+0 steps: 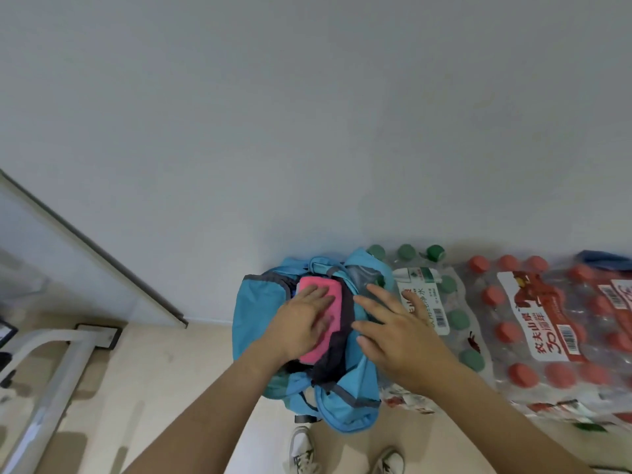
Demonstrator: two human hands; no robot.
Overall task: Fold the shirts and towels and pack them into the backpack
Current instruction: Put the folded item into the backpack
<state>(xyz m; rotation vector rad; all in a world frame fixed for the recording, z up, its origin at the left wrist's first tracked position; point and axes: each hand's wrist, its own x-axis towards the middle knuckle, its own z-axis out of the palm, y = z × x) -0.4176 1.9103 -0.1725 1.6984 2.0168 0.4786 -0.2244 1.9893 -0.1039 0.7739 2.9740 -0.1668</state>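
Note:
A light blue backpack (254,302) with grey trim stands open on the floor against the wall. A folded pink towel (333,295) lies in its mouth, on top of dark fabric. My left hand (301,323) presses flat on the pink towel with straight fingers. My right hand (400,333) hovers with spread fingers over the right side of the backpack's opening; I cannot tell whether it touches the fabric.
Shrink-wrapped packs of water bottles, green-capped (441,295) and red-capped (547,323), lie on the floor right of the backpack. A white metal frame (65,364) stands at the left. My shoes (304,453) are just below the backpack. The white wall is behind.

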